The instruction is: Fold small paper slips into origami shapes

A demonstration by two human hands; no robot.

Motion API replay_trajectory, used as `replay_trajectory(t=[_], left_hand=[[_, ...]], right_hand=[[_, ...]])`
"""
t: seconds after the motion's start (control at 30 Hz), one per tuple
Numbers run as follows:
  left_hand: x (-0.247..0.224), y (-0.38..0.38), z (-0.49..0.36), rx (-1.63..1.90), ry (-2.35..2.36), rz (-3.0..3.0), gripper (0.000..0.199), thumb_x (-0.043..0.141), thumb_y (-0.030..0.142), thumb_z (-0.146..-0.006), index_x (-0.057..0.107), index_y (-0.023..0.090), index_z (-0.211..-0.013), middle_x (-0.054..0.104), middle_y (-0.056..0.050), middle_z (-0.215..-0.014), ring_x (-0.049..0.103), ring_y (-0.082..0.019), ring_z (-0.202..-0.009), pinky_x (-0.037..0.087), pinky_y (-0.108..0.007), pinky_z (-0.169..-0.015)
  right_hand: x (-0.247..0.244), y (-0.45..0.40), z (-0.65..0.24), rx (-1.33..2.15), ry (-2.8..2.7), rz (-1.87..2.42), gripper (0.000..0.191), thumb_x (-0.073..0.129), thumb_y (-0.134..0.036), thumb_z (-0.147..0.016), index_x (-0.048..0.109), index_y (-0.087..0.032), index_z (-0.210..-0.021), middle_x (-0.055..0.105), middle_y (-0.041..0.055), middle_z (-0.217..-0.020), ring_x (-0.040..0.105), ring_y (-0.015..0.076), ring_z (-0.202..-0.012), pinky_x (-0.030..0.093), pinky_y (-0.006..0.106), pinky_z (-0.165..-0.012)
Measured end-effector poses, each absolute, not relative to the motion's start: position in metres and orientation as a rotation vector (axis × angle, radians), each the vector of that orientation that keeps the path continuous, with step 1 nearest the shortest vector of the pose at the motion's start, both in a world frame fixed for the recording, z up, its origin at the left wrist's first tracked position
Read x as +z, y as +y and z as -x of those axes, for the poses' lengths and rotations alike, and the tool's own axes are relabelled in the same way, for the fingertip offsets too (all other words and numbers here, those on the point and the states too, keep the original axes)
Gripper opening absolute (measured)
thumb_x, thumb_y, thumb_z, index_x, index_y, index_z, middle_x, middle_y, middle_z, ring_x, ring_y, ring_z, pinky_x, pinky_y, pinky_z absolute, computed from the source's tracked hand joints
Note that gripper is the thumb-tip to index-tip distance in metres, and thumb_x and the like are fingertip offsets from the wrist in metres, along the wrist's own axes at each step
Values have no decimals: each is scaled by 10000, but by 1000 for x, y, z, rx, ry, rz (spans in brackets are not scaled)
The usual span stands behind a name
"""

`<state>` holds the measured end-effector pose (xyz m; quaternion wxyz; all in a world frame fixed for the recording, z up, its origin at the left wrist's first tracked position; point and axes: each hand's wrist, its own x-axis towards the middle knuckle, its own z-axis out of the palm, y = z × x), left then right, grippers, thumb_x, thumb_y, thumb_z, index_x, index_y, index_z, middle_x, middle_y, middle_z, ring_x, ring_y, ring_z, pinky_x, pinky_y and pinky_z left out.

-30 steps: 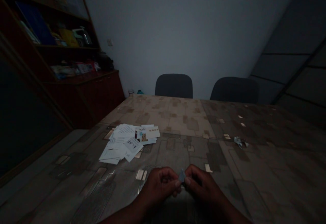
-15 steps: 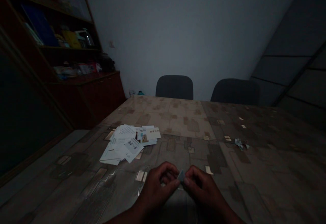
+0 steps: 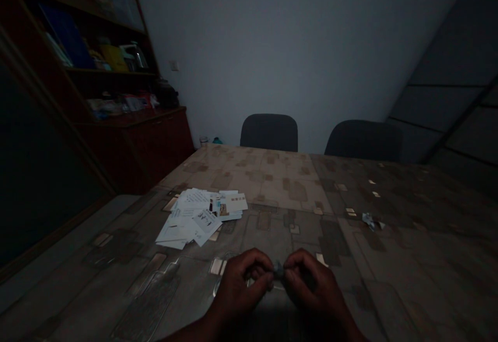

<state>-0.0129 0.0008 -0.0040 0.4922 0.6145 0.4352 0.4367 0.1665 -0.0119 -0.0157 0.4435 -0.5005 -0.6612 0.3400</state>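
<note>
Between my two hands, near the front edge of the table, is a small greyish folded or crumpled piece (image 3: pixel 278 269), perhaps paper. My left hand (image 3: pixel 249 279) pinches its left side between thumb and fingertips. On the right side, the thumb and forefinger of my right hand (image 3: pixel 309 282) close on it. The dim light hides its exact shape. Left of and beyond my hands, a spread pile of white printed cards (image 3: pixel 194 217) lies on the patterned tablecloth (image 3: pixel 264 238).
A small crumpled scrap (image 3: pixel 372 221) lies on the table to the right. Two dark chairs (image 3: pixel 269 132) stand at the far side, against a pale wall. A dark red cabinet (image 3: pixel 155 145) with filled shelves is at the left.
The small piece between my fingers has turned from a pointed triangle into a more bunched shape. My hands remain in nearly the same place, and the view has shifted slightly.
</note>
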Motion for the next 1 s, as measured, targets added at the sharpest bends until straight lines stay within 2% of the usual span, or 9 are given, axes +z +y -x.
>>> replay_trajectory(t=[0.23,0.57,0.7,0.83,1.0], left_hand=[[-4,0,10,1073,1065,-1457,30,611,144,-709,613,159,-684,634,-3,-576,594,-134,-542,418,-205,-543],[-3,-5,7,1068,1014,-1342,51,663,149,-702,614,155,-687,670,-23,-637,638,-151,-593,462,-223,-585],[-6,-4,7,1067,967,-1176,100,702,191,-702,610,151,-699,673,-22,-652,652,-153,-620,488,-229,-600],[-5,-4,7,1038,945,-1053,185,767,239,-678,616,137,-714,680,-31,-650,653,-150,-636,490,-228,-615],[-10,-3,6,1067,875,-1030,231,806,267,-672,627,129,-722,662,-19,-686,644,-142,-665,491,-233,-634]], right_hand=[[-15,-16,-165,793,-1686,1221,72,544,-246,-822,586,-205,-780,561,-20,-687,513,141,-630,373,230,-585],[-13,-16,-161,770,-1661,1308,33,570,-199,-789,582,-201,-759,561,-28,-662,519,135,-611,379,229,-588],[-13,-15,-161,903,-1670,1198,69,564,-230,-816,585,-194,-762,600,-6,-716,547,144,-656,404,234,-617],[-13,-14,-163,995,-1622,1156,188,494,-309,-880,584,-187,-769,596,9,-735,547,156,-691,409,249,-635],[-9,-14,-163,1016,-1576,1186,153,563,-316,-836,593,-184,-765,579,-2,-707,524,146,-659,386,243,-607]])
